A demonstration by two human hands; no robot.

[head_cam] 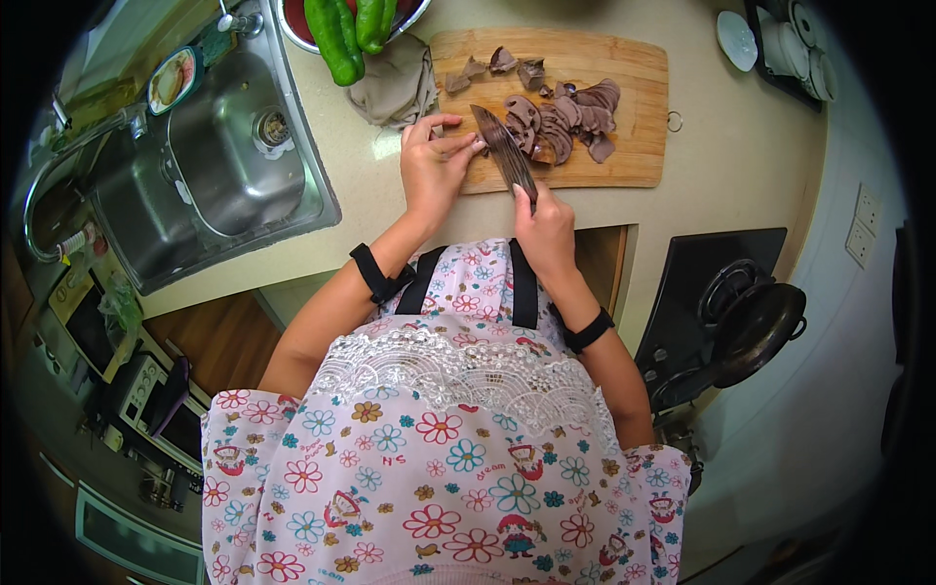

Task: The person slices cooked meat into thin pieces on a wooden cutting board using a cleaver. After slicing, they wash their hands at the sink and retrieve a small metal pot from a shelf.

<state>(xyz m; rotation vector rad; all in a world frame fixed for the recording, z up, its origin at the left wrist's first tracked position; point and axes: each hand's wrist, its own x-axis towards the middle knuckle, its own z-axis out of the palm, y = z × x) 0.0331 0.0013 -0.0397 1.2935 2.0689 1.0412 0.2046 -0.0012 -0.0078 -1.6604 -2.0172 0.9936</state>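
My right hand [545, 227] grips the handle of a kitchen knife [503, 146], whose dark, patterned blade points up and left over a wooden cutting board [636, 66]. Beside the blade, my left hand [437, 157] pinches a small piece at the board's left edge; what the piece is cannot be told. To the right of the blade lie thin slices of brownish cooked meat [559, 128], overlapping in rows. Several larger meat pieces [502, 61] sit near the board's upper left.
A grey cloth [391, 80] lies left of the board, below a metal bowl [417, 16] with green peppers [333, 36]. A double steel sink [241, 139] is at left. A black hob [687, 292] with a wok [760, 333] stands at lower right, dishes [786, 47] at upper right.
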